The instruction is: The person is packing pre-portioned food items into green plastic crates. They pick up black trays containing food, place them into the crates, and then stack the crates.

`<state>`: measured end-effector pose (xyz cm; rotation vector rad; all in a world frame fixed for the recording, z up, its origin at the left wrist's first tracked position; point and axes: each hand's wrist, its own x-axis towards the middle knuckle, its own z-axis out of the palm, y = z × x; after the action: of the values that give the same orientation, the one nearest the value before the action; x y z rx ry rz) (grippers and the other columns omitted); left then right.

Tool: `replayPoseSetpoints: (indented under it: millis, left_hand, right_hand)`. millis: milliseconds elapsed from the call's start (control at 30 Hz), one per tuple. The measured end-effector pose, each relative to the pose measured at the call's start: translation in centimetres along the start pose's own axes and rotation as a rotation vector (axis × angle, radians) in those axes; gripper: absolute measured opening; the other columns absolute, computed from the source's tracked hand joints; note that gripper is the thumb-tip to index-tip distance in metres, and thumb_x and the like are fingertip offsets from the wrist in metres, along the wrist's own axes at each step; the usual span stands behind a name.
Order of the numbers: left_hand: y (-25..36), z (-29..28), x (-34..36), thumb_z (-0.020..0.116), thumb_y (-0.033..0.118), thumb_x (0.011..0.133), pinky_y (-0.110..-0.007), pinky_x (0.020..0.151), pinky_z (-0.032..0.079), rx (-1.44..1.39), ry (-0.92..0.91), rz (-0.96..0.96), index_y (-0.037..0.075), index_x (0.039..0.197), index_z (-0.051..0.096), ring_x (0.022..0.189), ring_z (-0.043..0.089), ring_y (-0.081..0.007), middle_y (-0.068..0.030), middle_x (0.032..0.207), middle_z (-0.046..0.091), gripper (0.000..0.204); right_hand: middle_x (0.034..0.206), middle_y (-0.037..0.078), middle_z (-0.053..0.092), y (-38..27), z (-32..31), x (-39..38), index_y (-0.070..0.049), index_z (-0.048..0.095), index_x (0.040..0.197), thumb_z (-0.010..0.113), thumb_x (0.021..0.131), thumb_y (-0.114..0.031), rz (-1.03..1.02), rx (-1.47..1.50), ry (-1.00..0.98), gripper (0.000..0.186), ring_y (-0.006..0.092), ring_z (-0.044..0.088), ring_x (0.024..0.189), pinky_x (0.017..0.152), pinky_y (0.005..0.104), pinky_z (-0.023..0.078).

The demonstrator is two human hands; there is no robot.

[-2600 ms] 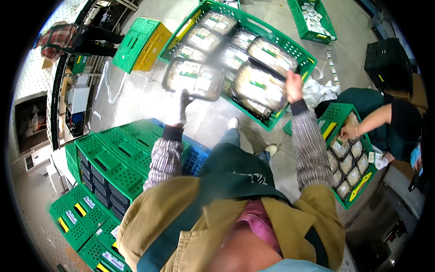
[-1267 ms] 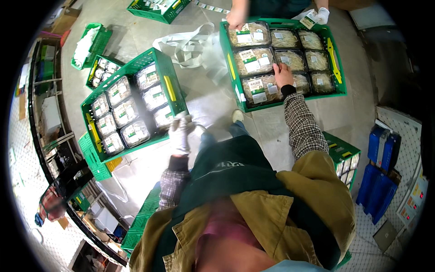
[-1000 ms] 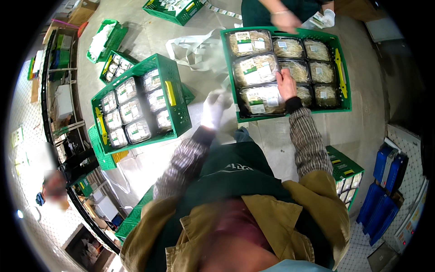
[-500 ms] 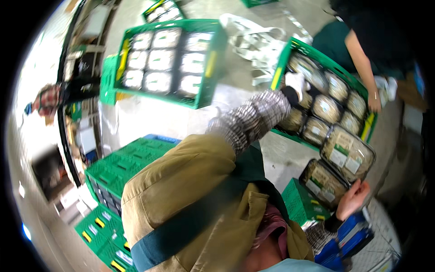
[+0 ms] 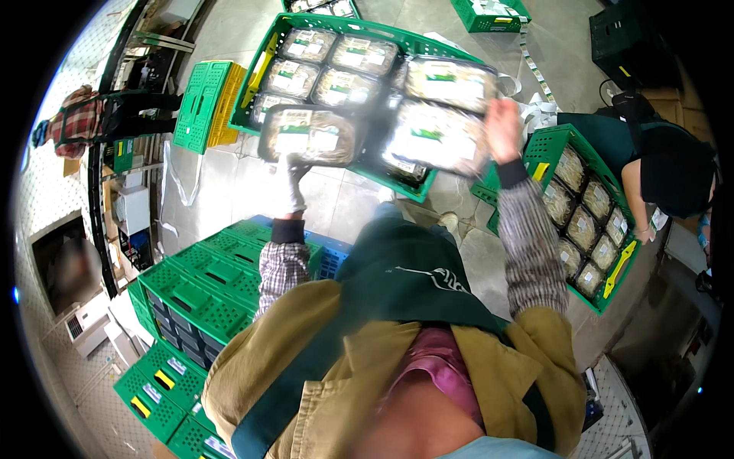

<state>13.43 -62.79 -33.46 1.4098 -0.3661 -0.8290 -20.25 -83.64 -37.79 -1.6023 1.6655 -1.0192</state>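
Observation:
My left hand (image 5: 290, 186), in a white glove, grips the lower edge of a clear-lidded food pack (image 5: 312, 140) with a black tray and pale contents. Bare-skinned, my right hand (image 5: 503, 131) holds two similar packs by their right side, an upper pack (image 5: 449, 83) and a lower pack (image 5: 437, 139). All three are over a green crate (image 5: 246, 115) with yellow end handles. Inside it, rows of packs (image 5: 361, 55) lie label up. The held packs hide part of the crate's right half. Motion smears some edges, and what the pale contents are I cannot tell.
To the right, another green crate (image 5: 552, 138) holds several packs, with a co-worker's hand (image 5: 646, 233) at its far rim. Stacked green crates (image 5: 222, 264) stand at my left, and a green and yellow stack (image 5: 202, 103) farther off. White strapping (image 5: 539, 115) lies on the floor.
My left hand has come out of the right crate with a pack. My right hand has swung from the lower right with its two packs, up over the left crate.

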Motion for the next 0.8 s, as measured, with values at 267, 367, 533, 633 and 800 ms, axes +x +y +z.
replayPoseSetpoints:
  millis: [267,367,533,633,800]
  left_hand:
    - [-1.7,-2.4,4.5,0.054,0.014,0.084,-0.024,0.055,0.045,-0.137,-0.086,-0.437,0.006,0.094,0.055,0.061,0.05,-0.0091,-0.0018,0.074,0.054,0.012]
    - [-2.8,0.8,4.2,0.053,0.01,0.084,-0.022,0.048,0.035,-0.168,-0.087,-0.559,0.008,0.084,0.053,0.054,0.042,-0.0082,0.001,0.066,0.049,0.002]
    - [-4.9,3.8,2.3,0.041,0.017,0.089,-0.036,0.084,0.037,-0.147,-0.476,-0.939,0.006,0.101,0.052,0.093,0.048,-0.0217,-0.0041,0.101,0.052,0.02]
    - [-7.4,1.5,5.9,0.049,0.029,0.089,-0.034,0.063,0.042,-0.267,-1.027,-1.153,0.015,0.068,0.051,0.059,0.045,-0.0124,0.0022,0.06,0.043,0.026]
    - [-9.5,5.6,2.9,0.052,0.015,0.084,-0.036,0.074,0.044,1.034,-0.946,0.53,0.001,0.099,0.056,0.084,0.055,-0.0265,-0.0163,0.093,0.059,0.021]
  right_hand:
    - [0.105,0.025,0.053,-0.2,13.7,-0.3,0.003,0.045,0.102,0.048,0.083,-0.02,0.058,-0.518,-0.157,0.03,0.0402,0.055,0.09,0.076,0.044,0.045]
    - [0.116,0.019,0.049,-6.6,10.0,-5.6,-0.002,0.048,0.113,0.053,0.084,-0.029,0.437,0.287,-0.85,0.04,0.0351,0.053,0.096,0.08,0.0403,0.043]
    - [0.09,0.01,0.057,0.4,10.0,-10.3,-0.002,0.055,0.107,0.056,0.081,-0.019,0.053,0.244,-0.968,0.031,0.02,0.056,0.078,0.069,0.0316,0.051]
    - [0.093,0.012,0.059,-0.3,11.7,-9.2,-0.001,0.057,0.105,0.053,0.08,-0.018,0.412,0.199,-0.817,0.031,0.0236,0.056,0.084,0.074,0.0354,0.048]
    - [0.097,0.014,0.062,4.2,15.5,-13.4,-0.001,0.06,0.103,0.049,0.077,-0.016,0.342,-0.875,-0.611,0.033,0.0296,0.057,0.094,0.083,0.0418,0.043]
